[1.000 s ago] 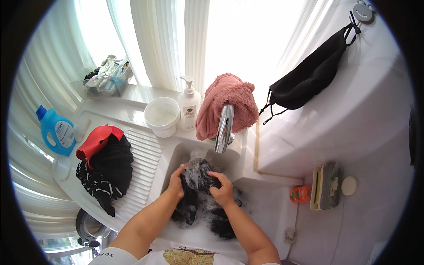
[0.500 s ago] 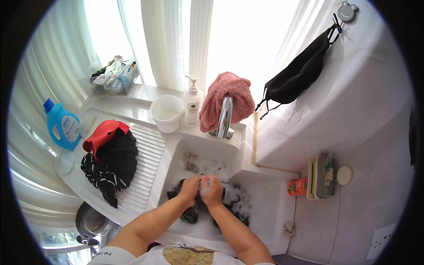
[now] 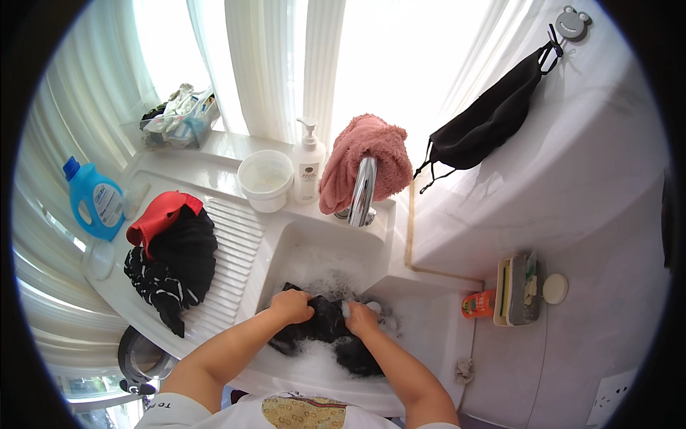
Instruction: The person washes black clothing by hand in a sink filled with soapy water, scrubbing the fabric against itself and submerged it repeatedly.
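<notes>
Left hand (image 3: 293,307) and right hand (image 3: 362,319) grip black cloth (image 3: 323,322) amid suds (image 3: 316,354) in the sink (image 3: 304,239); I see fabric (image 3: 171,111) heaped in the clear bin (image 3: 168,140).

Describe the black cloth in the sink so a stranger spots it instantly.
Find the white sink below the chrome faucet. In it, the left hand and right hand hold black cloth. Unlike the black clothes on the ribbed board, it lies in suds.
</notes>
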`<state>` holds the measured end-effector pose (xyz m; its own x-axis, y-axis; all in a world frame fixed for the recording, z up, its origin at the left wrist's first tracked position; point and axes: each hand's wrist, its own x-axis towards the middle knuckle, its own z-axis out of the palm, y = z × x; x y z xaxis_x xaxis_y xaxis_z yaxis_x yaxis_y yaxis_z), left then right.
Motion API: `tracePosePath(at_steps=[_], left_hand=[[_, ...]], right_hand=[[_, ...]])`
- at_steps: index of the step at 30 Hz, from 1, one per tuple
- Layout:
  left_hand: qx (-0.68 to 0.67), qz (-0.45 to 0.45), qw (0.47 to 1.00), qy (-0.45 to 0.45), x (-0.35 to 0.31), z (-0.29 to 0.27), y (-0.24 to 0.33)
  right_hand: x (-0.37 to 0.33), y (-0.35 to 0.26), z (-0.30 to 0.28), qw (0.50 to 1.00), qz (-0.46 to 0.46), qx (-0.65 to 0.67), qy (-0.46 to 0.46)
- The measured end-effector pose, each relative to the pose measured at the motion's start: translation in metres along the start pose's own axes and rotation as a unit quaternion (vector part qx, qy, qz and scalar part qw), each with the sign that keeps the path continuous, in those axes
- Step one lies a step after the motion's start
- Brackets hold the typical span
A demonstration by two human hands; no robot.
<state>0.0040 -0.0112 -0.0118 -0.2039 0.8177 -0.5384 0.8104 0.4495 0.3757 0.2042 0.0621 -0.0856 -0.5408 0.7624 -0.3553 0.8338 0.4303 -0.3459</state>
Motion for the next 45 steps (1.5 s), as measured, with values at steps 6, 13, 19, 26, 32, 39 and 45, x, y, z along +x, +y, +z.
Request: tracePosePath(at_steps=[6,13,19,26,32,39,45], left_hand=[[-0.215,0.025,0.896,0.387,0.03,-0.008,-0.025],[0.217,0.133,0.919,0.301,0.039,0.026,-0.01],[0.041,0.076,0.996,-0.005,0.068,0.043,-0.009],[-0.073,-0.012,0.997,-0.025,0.118,0.075,-0.028],[-0.774,-0.012,0.618,0.139,0.068,0.04,-0.031],[-0.83,0.038,0.548,-0.094,0.001,-0.01,0.006],[-0.356,0.254,0.882,0.175,0.008,0.023,-0.015]], right_hand=[[0.016,-0.045,-0.066,0.896,-0.051,0.334,0.288],[0.045,-0.042,-0.013,0.976,-0.057,-0.015,0.209],[0.082,-0.016,0.039,0.994,0.044,-0.016,-0.102],[0.115,0.008,0.08,0.989,0.062,0.13,-0.032],[0.071,-0.059,-0.015,0.791,0.089,0.603,0.057],[-0.007,-0.099,-0.034,0.843,-0.234,0.368,0.316],[-0.027,-0.11,-0.026,0.841,-0.239,0.21,0.438]])
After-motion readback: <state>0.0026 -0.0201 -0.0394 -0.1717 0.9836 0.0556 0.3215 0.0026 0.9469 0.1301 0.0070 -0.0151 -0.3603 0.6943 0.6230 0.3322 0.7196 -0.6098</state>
